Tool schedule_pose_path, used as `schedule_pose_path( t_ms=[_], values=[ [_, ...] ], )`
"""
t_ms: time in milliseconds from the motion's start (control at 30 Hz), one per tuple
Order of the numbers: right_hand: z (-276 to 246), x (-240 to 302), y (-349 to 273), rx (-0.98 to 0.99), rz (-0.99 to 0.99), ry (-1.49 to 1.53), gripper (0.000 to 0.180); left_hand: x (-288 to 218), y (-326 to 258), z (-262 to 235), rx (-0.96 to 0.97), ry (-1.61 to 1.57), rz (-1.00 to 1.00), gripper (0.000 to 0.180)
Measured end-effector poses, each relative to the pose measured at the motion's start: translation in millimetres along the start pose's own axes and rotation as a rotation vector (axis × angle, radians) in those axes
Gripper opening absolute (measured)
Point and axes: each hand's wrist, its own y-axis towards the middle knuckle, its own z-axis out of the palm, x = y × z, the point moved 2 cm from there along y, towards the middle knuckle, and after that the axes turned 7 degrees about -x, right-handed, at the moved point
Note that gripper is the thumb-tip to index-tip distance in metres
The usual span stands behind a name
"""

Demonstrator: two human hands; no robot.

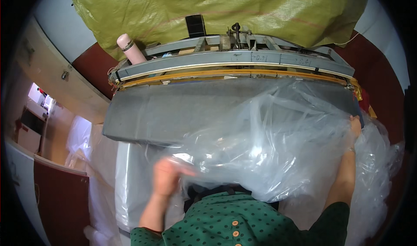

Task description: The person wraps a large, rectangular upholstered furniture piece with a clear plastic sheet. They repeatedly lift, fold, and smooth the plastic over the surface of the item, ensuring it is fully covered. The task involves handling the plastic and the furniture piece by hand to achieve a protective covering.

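Partly spread, the clear plastic sheeting [256, 152] lies rumpled between the left hand [167, 176], blurred and half-curled, its hold unclear, and the right hand [356, 125], fingers bent beside the grey worktop [147, 111], grip uncertain, with folds before both hands not yet flattened

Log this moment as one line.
left hand: blurred, at clear plastic sheet, grip unclear | right hand: at right end of grey work surface | sheet: crumpled, partly covering surface

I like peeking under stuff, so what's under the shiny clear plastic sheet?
The grey surface shows through the upper part of the plastic sheet. Where it bunches and shines, whatever lies beneath is hidden.
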Motion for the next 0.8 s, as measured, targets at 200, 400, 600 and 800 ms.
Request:
schedule_pose_path(
  t_ms=[200,400,600,800],
  values=[
    [-10,17,-9,-0.004,-0.143,0.129,0.031,-93,49,-126,-0.529,-0.482,0.243,0.026],
    [-1,2,-2,-0.040,-0.137,0.150,0.033,21,-28,-48,-0.355,-0.301,-0.120,0.051],
    [5,1,3,-0.047,-0.144,0.117,0.032,75,-77,-117,-0.415,0.336,-0.255,0.011],
    [0,-12,6,-0.063,-0.186,0.174,0.031,-113,63,-233,-0.944,-0.159,0.356,0.030]
  ],
)
